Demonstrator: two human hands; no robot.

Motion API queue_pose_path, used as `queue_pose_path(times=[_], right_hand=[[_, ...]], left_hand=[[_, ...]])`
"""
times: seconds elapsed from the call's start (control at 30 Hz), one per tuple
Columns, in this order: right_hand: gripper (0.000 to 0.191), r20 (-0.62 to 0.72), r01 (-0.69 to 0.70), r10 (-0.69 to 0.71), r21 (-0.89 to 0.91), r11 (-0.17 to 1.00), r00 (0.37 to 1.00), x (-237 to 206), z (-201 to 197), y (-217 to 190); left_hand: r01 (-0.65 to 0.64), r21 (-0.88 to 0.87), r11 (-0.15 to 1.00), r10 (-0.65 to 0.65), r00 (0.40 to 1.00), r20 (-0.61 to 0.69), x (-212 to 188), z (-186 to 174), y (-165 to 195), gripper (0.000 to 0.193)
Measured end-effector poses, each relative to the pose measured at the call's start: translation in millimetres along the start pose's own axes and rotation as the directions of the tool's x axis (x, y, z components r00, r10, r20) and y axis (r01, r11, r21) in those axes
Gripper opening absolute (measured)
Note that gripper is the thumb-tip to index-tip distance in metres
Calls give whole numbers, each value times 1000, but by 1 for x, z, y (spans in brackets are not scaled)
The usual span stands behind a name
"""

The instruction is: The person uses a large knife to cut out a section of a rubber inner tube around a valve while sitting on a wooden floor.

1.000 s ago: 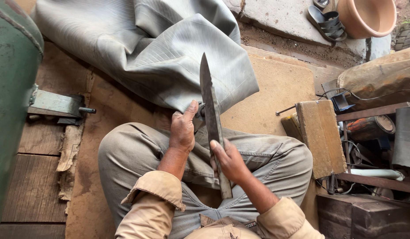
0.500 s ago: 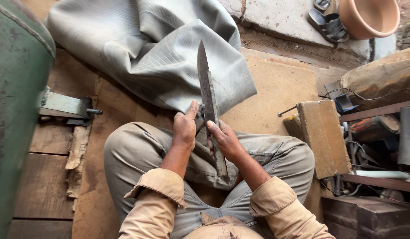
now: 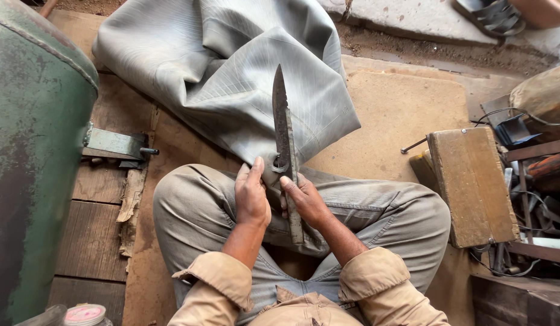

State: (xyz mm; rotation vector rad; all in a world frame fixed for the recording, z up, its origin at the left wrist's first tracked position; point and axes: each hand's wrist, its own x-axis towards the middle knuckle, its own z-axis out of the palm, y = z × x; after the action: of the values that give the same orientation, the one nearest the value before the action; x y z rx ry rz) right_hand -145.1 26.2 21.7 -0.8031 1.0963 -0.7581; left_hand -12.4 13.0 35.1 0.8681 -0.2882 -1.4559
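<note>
Item: blade, long, dark and rough, with a pointed tip and a hole near its base. It is held upright over the lap, tip directed away from the person, its upper part seen against a grey cloth.

Right hand: the grip is closed around the lower part of the blade, just below the hole; the bare tang is seen projecting beneath the hand toward the knees.

Left hand: placed just beside the blade on its left, fingers pressed together and extended upward, the fingertips near the hole. Whether the blade is actually touched cannot be told.

Person: seated cross-legged in khaki trousers and tan sleeves, on a floor of wooden planks and a brown board.

Surroundings:
- The grey cloth is spread in folds on the floor ahead of the knees.
- A green metal drum is set at the far left, with a metal bracket attached at its side.
- A wooden block is lying to the right of the knee, near it.
- Wires and metal scraps are heaped at the right edge.
- A sandal is seen on a concrete slab at the top right.
- A pink-lidded jar is placed at the bottom left.
</note>
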Motion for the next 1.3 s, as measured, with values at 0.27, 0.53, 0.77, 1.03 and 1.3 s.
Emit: queue_pose_path(times=[0.27,0.53,0.77,1.03,1.3], right_hand=[[21,62,14,-21,111,994,998,2,4,5],[22,24,-5,4,52,999,1000,3,0,8],[22,37,57,-59,57,997,998,-1,6,1],[23,5,-34,34,64,997,999,-13,34,-14],[21,-38,-153,154,32,988,987,-22,24,-24]], left_hand=[[-185,290,939,175,983,61,-17,-9,-3,76],[43,166,985,-55,996,72,16,-32,-10,44],[65,193,979,-83,993,85,33,-29,9,42],[90,67,994,-95,994,63,32,-24,39,42],[58,44,997,-60,997,51,24,-21,32,41]])
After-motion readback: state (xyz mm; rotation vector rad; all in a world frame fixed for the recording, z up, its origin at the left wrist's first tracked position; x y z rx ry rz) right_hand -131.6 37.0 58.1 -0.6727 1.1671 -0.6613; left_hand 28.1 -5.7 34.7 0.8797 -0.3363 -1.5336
